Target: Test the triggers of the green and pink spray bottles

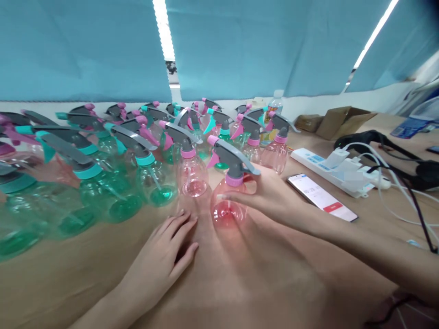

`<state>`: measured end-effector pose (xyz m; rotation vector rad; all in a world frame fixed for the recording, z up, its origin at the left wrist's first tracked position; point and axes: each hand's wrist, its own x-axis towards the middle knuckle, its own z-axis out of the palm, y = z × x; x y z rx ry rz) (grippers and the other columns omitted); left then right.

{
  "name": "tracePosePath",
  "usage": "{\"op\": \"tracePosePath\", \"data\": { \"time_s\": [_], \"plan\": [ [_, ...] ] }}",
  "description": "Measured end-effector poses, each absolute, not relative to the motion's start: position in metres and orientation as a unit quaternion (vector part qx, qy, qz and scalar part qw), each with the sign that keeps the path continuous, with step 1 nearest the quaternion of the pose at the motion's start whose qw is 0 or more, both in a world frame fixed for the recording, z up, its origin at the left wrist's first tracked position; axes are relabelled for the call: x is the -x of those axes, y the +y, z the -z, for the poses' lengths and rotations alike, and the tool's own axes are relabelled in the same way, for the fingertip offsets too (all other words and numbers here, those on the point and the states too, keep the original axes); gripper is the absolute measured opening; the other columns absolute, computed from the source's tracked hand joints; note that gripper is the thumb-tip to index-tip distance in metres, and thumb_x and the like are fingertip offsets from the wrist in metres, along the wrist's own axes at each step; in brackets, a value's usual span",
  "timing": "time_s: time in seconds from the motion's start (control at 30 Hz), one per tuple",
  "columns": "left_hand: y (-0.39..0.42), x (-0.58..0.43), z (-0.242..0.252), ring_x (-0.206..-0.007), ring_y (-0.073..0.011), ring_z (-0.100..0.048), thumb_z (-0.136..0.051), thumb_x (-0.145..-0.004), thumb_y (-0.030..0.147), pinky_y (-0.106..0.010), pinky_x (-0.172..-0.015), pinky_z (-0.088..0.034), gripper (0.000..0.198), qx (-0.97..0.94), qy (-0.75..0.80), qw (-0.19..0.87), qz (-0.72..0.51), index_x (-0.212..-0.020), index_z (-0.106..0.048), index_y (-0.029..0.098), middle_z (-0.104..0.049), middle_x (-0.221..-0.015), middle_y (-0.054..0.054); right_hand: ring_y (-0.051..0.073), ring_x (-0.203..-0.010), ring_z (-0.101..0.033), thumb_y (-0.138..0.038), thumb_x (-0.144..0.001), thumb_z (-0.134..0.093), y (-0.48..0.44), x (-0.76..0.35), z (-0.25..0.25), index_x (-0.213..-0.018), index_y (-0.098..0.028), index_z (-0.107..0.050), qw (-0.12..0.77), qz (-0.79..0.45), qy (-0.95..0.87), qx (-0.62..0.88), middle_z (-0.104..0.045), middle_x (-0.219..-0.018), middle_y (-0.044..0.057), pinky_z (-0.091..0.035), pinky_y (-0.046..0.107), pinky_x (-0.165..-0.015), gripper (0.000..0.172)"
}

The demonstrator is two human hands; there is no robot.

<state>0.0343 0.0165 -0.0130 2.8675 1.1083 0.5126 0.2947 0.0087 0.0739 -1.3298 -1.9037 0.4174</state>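
My right hand (262, 194) is closed around a pink spray bottle (228, 212) with a grey and pink trigger head; the thumb lies across its front and the other fingers are hidden behind it. This bottle stands upright on the brown table (240, 283). My left hand (171, 244) rests flat on the table to the left, fingers stretched out and holding nothing. Just beyond its fingertips stand a clear pink spray bottle (192, 176) and a green spray bottle (156, 185) with a turquoise collar.
Several more green and pink spray bottles crowd the left and back, including a green one (106, 194). To the right lie a phone (322, 196), a white power strip (329, 169) with plugs and cables, and a cardboard box (339, 122). A blue curtain (240, 45) hangs behind.
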Motion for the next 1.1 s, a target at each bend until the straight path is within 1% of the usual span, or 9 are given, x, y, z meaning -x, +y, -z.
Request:
{"op": "tracePosePath", "data": {
  "time_s": [0.13,0.27,0.37,0.5,0.57,0.77,0.97,1.03,1.1],
  "plan": [
    [0.017,-0.033,0.017,-0.123,-0.0308,-0.05,-0.046,-0.096,0.041,-0.05,-0.099,-0.043,0.043,-0.918,0.357,0.002,-0.17,-0.132,-0.048,0.018,-0.056,-0.132,-0.012,0.017,-0.067,-0.057,-0.051,-0.077,-0.066,0.039,-0.312,-0.063,-0.081,-0.019,-0.057,0.391,-0.151,-0.725,0.547,-0.062,-0.075,0.0,-0.043,0.029,-0.059,0.034],
    [0.016,-0.033,0.017,-0.123,-0.0307,-0.051,-0.047,-0.095,0.041,-0.049,-0.099,-0.044,0.044,-0.918,0.356,0.0,-0.173,-0.132,-0.049,0.017,-0.056,-0.132,-0.011,0.018,-0.068,-0.059,-0.047,-0.079,-0.066,0.053,-0.315,-0.064,-0.085,-0.018,-0.064,0.375,-0.137,-0.726,0.559,-0.066,-0.076,0.002,-0.044,0.03,-0.061,0.03],
    [0.015,-0.033,0.017,-0.122,-0.0306,-0.052,-0.049,-0.094,0.039,-0.049,-0.099,-0.045,0.043,-0.915,0.36,0.002,-0.179,-0.132,-0.05,0.018,-0.057,-0.132,-0.01,0.018,-0.068,-0.057,-0.044,-0.08,-0.065,0.059,-0.31,-0.065,-0.084,-0.017,-0.065,0.369,-0.108,-0.731,0.564,-0.066,-0.076,0.003,-0.042,0.03,-0.063,0.027],
    [0.014,-0.033,0.019,-0.122,-0.0305,-0.052,-0.05,-0.093,0.036,-0.049,-0.1,-0.044,0.041,-0.912,0.365,0.002,-0.187,-0.131,-0.052,0.02,-0.057,-0.132,-0.009,0.014,-0.058,-0.048,-0.043,-0.081,-0.064,0.068,-0.303,-0.064,-0.065,-0.017,-0.054,0.353,-0.062,-0.736,0.574,-0.058,-0.066,0.001,-0.037,0.029,-0.058,0.032],
    [0.014,-0.033,0.021,-0.122,-0.0305,-0.052,-0.05,-0.093,0.036,-0.049,-0.1,-0.044,0.041,-0.911,0.365,-0.001,-0.19,-0.131,-0.051,0.02,-0.056,-0.133,-0.009,0.013,-0.057,-0.047,-0.042,-0.081,-0.065,0.072,-0.301,-0.062,-0.063,-0.018,-0.049,0.36,-0.048,-0.734,0.574,-0.056,-0.064,0.001,-0.037,0.028,-0.058,0.035],
    [0.013,-0.031,0.022,-0.121,-0.0303,-0.053,-0.051,-0.093,0.035,-0.049,-0.099,-0.045,0.043,-0.913,0.361,-0.012,-0.191,-0.133,-0.049,0.02,-0.056,-0.134,-0.009,0.016,-0.062,-0.054,-0.044,-0.082,-0.064,0.086,-0.3,-0.058,-0.073,-0.016,-0.054,0.38,-0.044,-0.726,0.572,-0.059,-0.067,0.002,-0.039,0.029,-0.061,0.031],
    [0.014,-0.032,0.021,-0.121,-0.0303,-0.053,-0.051,-0.093,0.035,-0.049,-0.098,-0.046,0.043,-0.915,0.358,-0.026,-0.185,-0.133,-0.048,0.02,-0.056,-0.134,-0.009,0.019,-0.066,-0.058,-0.036,-0.081,-0.068,0.101,-0.295,-0.052,-0.085,-0.013,-0.06,0.383,-0.031,-0.702,0.6,-0.065,-0.075,0.006,-0.043,0.031,-0.062,0.024],
    [0.014,-0.032,0.021,-0.12,-0.0304,-0.054,-0.052,-0.092,0.035,-0.05,-0.097,-0.047,0.043,-0.915,0.357,-0.031,-0.186,-0.132,-0.049,0.02,-0.056,-0.133,-0.009,0.021,-0.07,-0.061,-0.036,-0.081,-0.067,0.103,-0.292,-0.05,-0.092,-0.012,-0.061,0.384,-0.024,-0.695,0.607,-0.067,-0.08,0.008,-0.045,0.033,-0.065,0.027],
    [0.014,-0.031,0.021,-0.119,-0.0304,-0.054,-0.051,-0.092,0.035,-0.05,-0.096,-0.048,0.042,-0.915,0.355,-0.034,-0.186,-0.132,-0.049,0.02,-0.057,-0.132,-0.01,0.025,-0.075,-0.064,-0.039,-0.082,-0.066,0.102,-0.29,-0.048,-0.102,-0.009,-0.061,0.382,-0.026,-0.688,0.617,-0.068,-0.084,0.011,-0.048,0.036,-0.068,0.036]
  ]
}}
